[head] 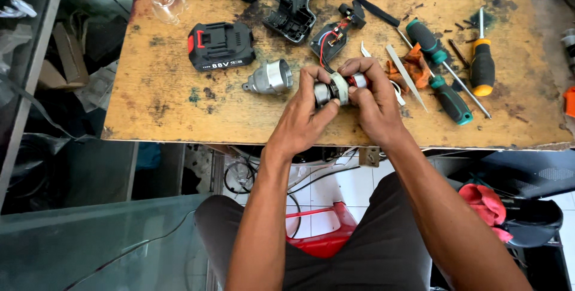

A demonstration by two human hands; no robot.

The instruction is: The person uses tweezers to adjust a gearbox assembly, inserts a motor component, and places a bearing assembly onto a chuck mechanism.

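Observation:
Both of my hands grip a small electric motor (339,89) with a white fan ring and copper windings, just above the worn wooden table (168,105). My left hand (305,111) closes on its silver end. The copper end sits in the fingers of my right hand (372,96). Red and blue wires run from the motor up to a black switch block (329,40). A silver gearbox chuck (269,77) lies just left of my left hand.
A black and red battery pack (220,46) lies at the left. Black tool housing halves (293,9) sit at the back. Two green-handled screwdrivers (449,96), a yellow-handled screwdriver (481,63), tweezers (406,75), an orange rag and loose screws lie at the right. A clear plastic cup (166,4) sits back left.

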